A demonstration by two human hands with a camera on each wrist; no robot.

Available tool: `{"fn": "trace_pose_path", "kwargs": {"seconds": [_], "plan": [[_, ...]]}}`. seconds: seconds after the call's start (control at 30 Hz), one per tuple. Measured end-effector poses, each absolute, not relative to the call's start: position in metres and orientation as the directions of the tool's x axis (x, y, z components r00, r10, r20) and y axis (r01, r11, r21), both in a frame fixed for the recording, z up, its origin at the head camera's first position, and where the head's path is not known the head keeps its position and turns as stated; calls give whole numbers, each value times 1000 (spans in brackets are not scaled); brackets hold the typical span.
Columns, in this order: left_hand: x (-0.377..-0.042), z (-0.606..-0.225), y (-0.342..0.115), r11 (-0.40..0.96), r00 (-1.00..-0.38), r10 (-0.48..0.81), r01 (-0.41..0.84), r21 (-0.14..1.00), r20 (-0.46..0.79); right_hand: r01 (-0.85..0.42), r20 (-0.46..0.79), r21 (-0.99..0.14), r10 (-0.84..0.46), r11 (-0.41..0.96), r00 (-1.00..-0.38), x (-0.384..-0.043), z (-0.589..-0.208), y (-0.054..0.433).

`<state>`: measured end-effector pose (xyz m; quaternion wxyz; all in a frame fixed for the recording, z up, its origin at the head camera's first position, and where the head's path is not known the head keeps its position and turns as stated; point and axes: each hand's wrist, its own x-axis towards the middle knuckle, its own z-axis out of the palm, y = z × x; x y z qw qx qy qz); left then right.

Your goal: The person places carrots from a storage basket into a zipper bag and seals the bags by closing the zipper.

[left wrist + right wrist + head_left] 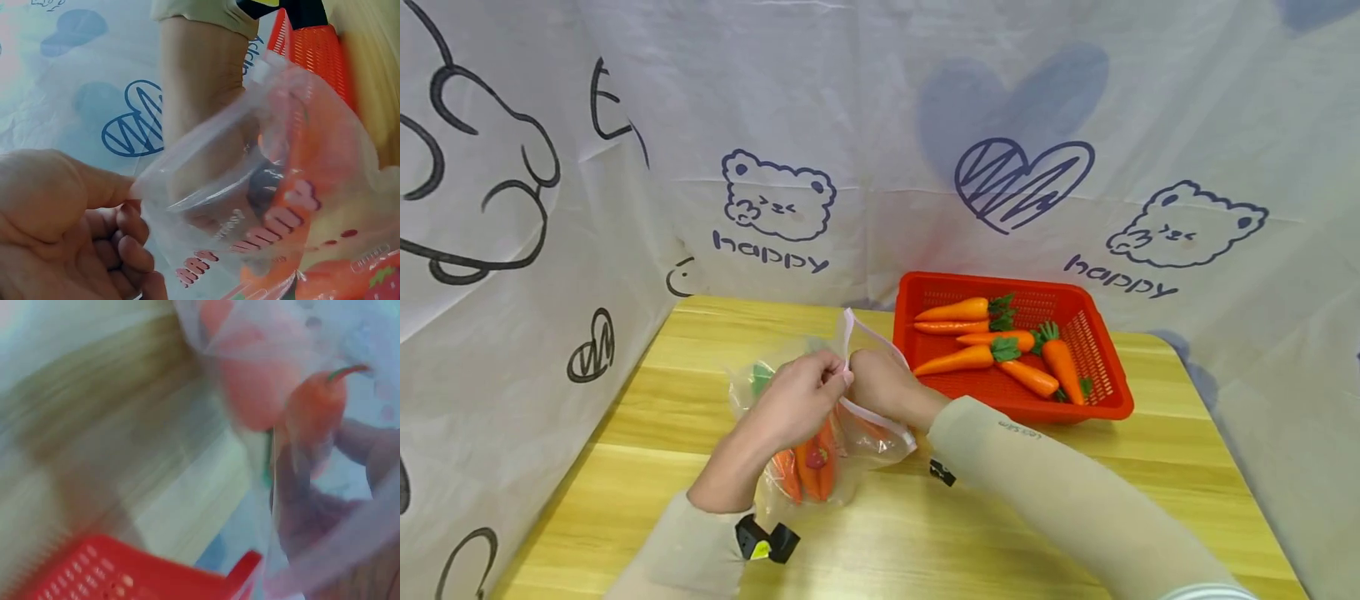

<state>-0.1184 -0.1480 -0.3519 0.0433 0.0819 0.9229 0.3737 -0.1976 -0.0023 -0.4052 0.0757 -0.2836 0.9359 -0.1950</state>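
My left hand [796, 398] pinches the rim of a clear zip bag [880, 446] between thumb and fingers. Through that bag's mouth reaches my right hand [883, 385], its fingers inside the plastic. In the right wrist view the right fingers [290, 478] and thumb grip an orange carrot [317, 406] with a thin green stalk, partly blurred by the film. Lower in the bag lie several carrots [808, 471], seen through the printed plastic. Pink lettering [275, 225] shows on the bag in the left wrist view.
A red basket [1108, 407] stands to the right of the bag, with several leafy-topped carrots [955, 360] in it. The light wooden table [1000, 517] is bounded at the back and left by a white printed cloth [865, 208].
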Motion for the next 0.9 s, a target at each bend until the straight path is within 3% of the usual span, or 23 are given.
{"fn": "trace_pose_path", "kwargs": {"seconds": [0.23, 0.4, 0.5, 0.63, 0.7, 0.77, 0.9], "plan": [[-118, -354, -155, 647, -996, 83, 36, 762, -23, -414, -89, -474, -510, 777, -856, -185, -398, -7], [-113, -349, -167, 611, -995, 65, -16, 791, -70, -396, 52, -390, -410, 831, -911, -178, -385, 19], [-107, -345, -175, 606, -995, 56, -34, 795, -85, -318, 57, -354, -320, 879, -946, -177, -385, 41], [-102, -342, -186, 610, -996, 39, -39, 791, -79, -237, -116, -501, -336, 832, -934, -178, -390, 56], [-101, -340, -190, 623, -997, 29, -41, 781, -75, -233, -128, -581, -371, 780, -920, -178, -389, 55], [-100, -336, -194, 657, -999, 2, -40, 753, -55, -279, -49, -614, -388, 739, -920, -177, -383, 52], [-97, -323, -199, 757, -996, -83, -38, 652, 39, -396, 202, -563, -344, 726, -917, -173, -361, 45]]}}
